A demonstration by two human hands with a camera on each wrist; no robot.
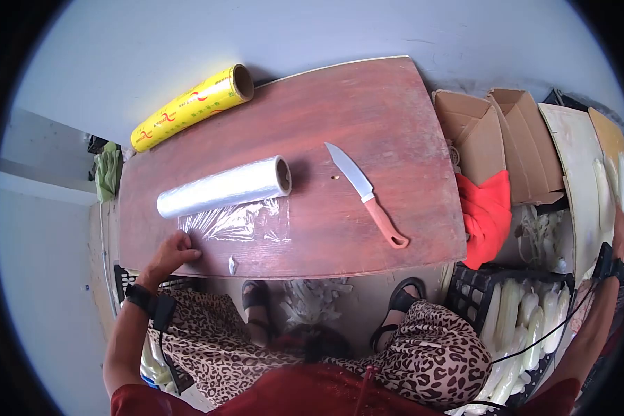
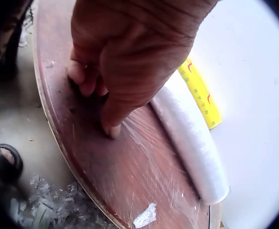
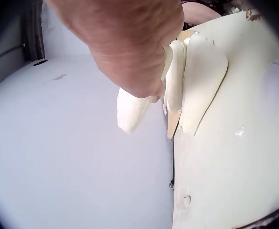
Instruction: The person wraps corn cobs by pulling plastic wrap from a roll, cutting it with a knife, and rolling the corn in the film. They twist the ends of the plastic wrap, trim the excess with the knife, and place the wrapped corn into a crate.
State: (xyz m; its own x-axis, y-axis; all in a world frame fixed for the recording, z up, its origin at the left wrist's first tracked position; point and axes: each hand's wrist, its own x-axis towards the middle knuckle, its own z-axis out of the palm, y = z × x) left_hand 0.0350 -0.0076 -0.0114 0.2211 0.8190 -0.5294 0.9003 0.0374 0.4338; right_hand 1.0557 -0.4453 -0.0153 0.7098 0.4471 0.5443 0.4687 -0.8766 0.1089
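Note:
My left hand (image 1: pixel 170 256) rests on the reddish board (image 1: pixel 312 104), at the near left corner of loose clear film (image 1: pixel 239 220). Its fingers bend loosely, and in the left wrist view the thumb (image 2: pixel 112 130) stands apart from them at the film's edge. That film comes off a cling film roll (image 1: pixel 222 187) lying just beyond. Far to the right, my right hand (image 3: pixel 130 52) grips a long, pale, peeled vegetable (image 3: pixel 132 112), whose lower end sticks out below the fingers. Similar vegetables (image 3: pixel 201 71) lie beside it on a pale board (image 3: pixel 239 157).
A knife (image 1: pixel 362 184) with an orange handle lies on the reddish board, blade pointing away. Behind is a yellow printed roll (image 1: pixel 187 107). To the right are cardboard boxes (image 1: pixel 468 132), a red cloth (image 1: pixel 489 215) and a black crate (image 1: pixel 464 281) of wrapped pale vegetables.

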